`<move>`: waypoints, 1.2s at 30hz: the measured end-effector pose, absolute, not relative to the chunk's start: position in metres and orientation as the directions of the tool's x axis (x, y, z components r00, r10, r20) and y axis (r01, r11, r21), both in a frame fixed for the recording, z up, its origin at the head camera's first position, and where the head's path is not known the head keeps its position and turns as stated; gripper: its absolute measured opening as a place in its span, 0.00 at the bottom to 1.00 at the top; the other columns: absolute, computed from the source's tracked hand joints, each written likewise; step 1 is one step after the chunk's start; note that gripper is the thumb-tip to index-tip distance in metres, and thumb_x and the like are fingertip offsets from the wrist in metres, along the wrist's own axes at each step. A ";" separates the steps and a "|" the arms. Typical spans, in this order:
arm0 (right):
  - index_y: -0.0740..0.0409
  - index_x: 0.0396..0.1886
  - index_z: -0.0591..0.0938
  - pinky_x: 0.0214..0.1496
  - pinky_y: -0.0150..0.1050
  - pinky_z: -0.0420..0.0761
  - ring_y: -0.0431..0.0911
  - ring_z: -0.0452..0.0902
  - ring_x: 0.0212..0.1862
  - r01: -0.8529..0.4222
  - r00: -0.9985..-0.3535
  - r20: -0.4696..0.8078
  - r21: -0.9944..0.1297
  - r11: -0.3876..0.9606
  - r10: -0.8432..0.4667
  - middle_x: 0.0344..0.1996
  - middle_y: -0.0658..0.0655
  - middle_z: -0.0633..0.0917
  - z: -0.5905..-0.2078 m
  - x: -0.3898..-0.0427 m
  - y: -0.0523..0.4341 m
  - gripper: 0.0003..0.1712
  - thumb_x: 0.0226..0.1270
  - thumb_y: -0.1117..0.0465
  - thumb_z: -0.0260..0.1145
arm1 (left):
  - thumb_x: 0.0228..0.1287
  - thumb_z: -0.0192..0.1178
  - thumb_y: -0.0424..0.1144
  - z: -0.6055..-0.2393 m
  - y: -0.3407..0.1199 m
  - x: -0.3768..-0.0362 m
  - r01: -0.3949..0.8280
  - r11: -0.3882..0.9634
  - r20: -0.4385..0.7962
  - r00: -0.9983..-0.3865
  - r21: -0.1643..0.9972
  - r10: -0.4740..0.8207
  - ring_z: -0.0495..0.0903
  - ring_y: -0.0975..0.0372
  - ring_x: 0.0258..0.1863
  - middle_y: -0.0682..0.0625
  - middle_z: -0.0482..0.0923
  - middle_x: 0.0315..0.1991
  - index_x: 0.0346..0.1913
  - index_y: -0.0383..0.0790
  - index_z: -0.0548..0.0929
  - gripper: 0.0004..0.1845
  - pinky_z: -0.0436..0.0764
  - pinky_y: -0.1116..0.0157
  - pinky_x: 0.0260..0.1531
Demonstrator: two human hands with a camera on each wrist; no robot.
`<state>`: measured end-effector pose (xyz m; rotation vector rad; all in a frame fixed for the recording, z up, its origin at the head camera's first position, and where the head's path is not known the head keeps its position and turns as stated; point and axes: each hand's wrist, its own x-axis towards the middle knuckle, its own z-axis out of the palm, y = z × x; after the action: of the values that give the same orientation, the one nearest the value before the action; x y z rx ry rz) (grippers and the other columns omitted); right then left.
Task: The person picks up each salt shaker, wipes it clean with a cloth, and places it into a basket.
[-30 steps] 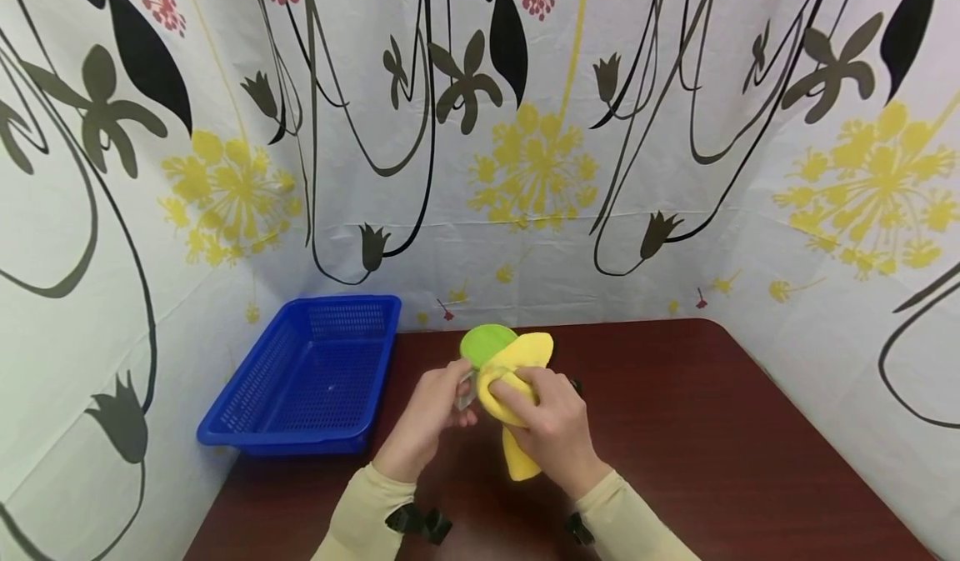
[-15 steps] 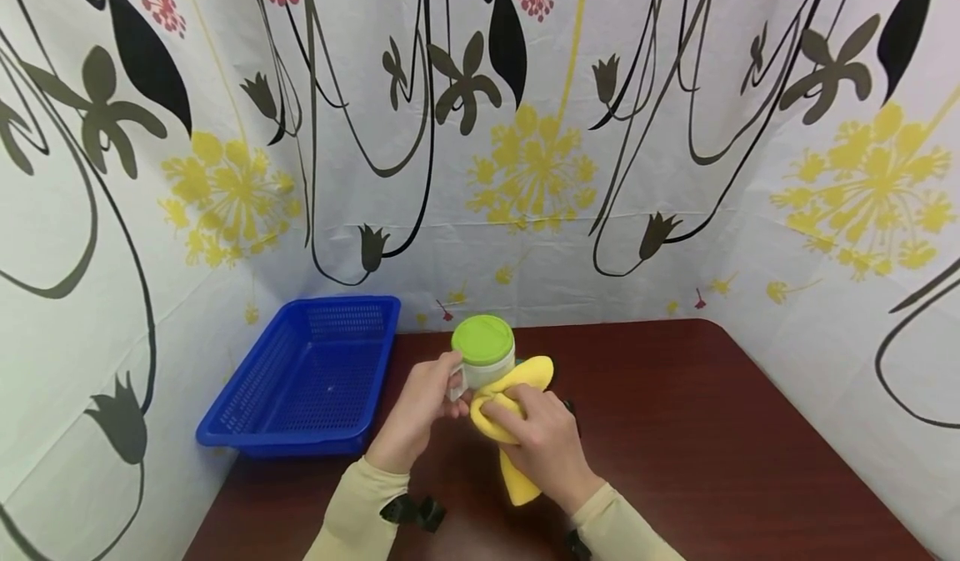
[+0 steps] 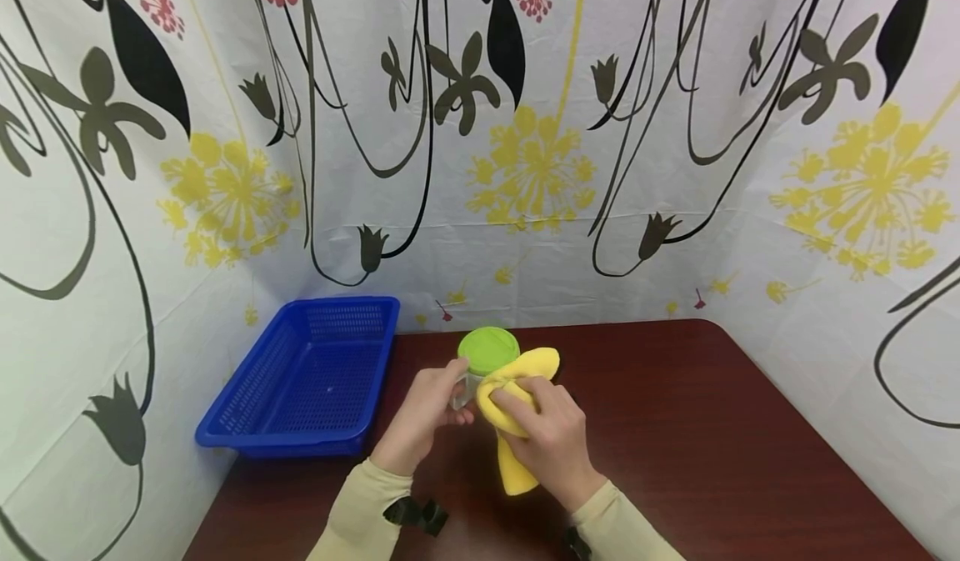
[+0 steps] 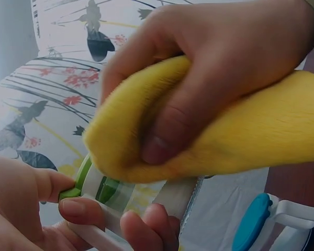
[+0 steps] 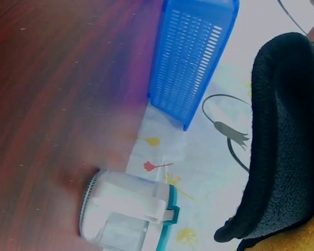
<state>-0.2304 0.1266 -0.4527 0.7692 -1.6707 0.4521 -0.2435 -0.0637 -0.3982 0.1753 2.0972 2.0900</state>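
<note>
My left hand [image 3: 426,415] grips a clear cup [image 3: 462,393] with a green lid [image 3: 488,349] by its handle, just above the dark red table [image 3: 712,444]. My right hand [image 3: 546,432] holds a yellow cloth [image 3: 525,368] and presses it against the cup's right side. In the left wrist view the right hand [image 4: 225,57] is curled round the yellow cloth [image 4: 251,141], and left fingers [image 4: 78,209] wrap the white handle beside the green lid [image 4: 83,175].
A blue mesh basket [image 3: 292,440] stands at the table's left back, also the blue basket [image 5: 193,57] in the right wrist view. A second clear cup with a teal lid [image 5: 123,209] lies on the table near the back curtain. Patterned curtains close in three sides.
The cup rose upright half a second ago and has come back down a little. The cloth has slid up along the cup's side.
</note>
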 end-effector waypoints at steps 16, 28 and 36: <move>0.48 0.43 0.87 0.24 0.42 0.74 0.51 0.77 0.27 -0.683 -0.133 0.965 0.077 0.726 -0.228 0.38 0.57 0.82 -0.450 -0.230 0.126 0.09 0.65 0.54 0.71 | 0.71 0.57 0.58 -0.402 -0.064 -0.244 -0.052 0.006 -0.052 -0.977 0.999 0.206 0.79 0.57 0.19 0.47 0.79 0.23 0.31 0.36 0.82 0.26 0.79 0.66 0.23; 0.47 0.41 0.87 0.24 0.40 0.73 0.48 0.75 0.27 -0.689 -0.156 0.951 0.087 0.719 -0.265 0.36 0.55 0.81 -0.467 -0.232 0.127 0.09 0.62 0.55 0.72 | 0.71 0.55 0.57 -0.393 -0.077 -0.246 -0.048 0.023 -0.052 -0.974 0.999 0.220 0.78 0.58 0.20 0.40 0.80 0.25 0.22 0.38 0.68 0.28 0.78 0.67 0.23; 0.49 0.42 0.88 0.30 0.46 0.81 0.54 0.81 0.35 -0.705 -0.075 0.976 0.094 0.703 -0.205 0.44 0.64 0.82 -0.467 -0.232 0.130 0.09 0.68 0.53 0.68 | 0.72 0.53 0.59 -0.390 -0.078 -0.248 -0.058 0.035 -0.065 -0.956 0.998 0.287 0.78 0.58 0.19 0.41 0.81 0.24 0.23 0.35 0.74 0.30 0.79 0.66 0.22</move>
<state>-0.2319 0.1298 -0.4673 0.7509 -1.6305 0.4844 -0.2485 -0.0782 -0.3901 0.2363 2.0645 2.0097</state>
